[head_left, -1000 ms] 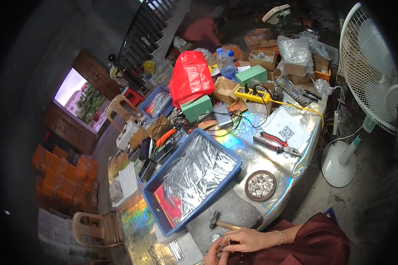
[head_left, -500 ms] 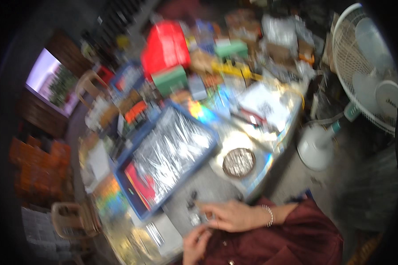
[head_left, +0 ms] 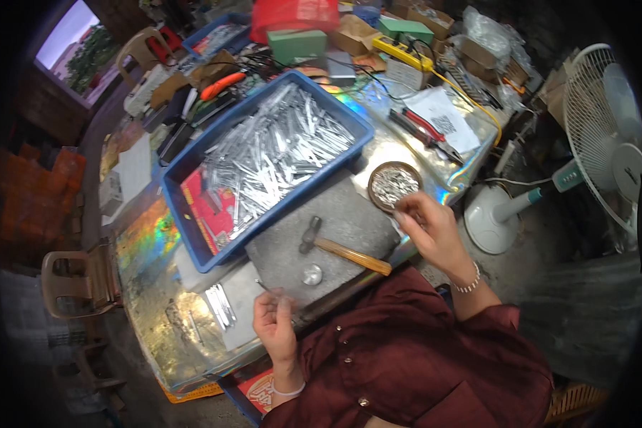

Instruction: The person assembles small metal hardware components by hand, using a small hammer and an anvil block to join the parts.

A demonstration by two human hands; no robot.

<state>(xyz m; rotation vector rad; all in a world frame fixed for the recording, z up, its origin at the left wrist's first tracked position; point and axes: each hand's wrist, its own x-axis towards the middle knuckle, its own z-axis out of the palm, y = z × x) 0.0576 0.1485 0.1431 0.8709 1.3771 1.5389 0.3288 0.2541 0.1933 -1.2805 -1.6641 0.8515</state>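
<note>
My left hand is at the near left edge of a grey slab, thumb and fingers pinched together. A thin dark tip shows by its fingertips, too small to name. To the right, my right hand reaches to the rim of a round brown dish filled with small silvery metal pieces. Its fingers are drawn together; whatever they may hold is hidden. On the slab lies a hammer, wooden handle pointing right. A small round shiny metal disc sits just nearer than the hammer head, apart from both hands.
Beyond the slab stands a blue tray heaped with silvery strips. Several strips lie left of the slab. Red-handled pliers, a yellow power strip and a green box are farther back. A white fan stands at right.
My hands, close together over the near side of the slab before, are now apart. The right has moved to the dish, uncovering the hammer's handle. The view has shifted and become sharper.
</note>
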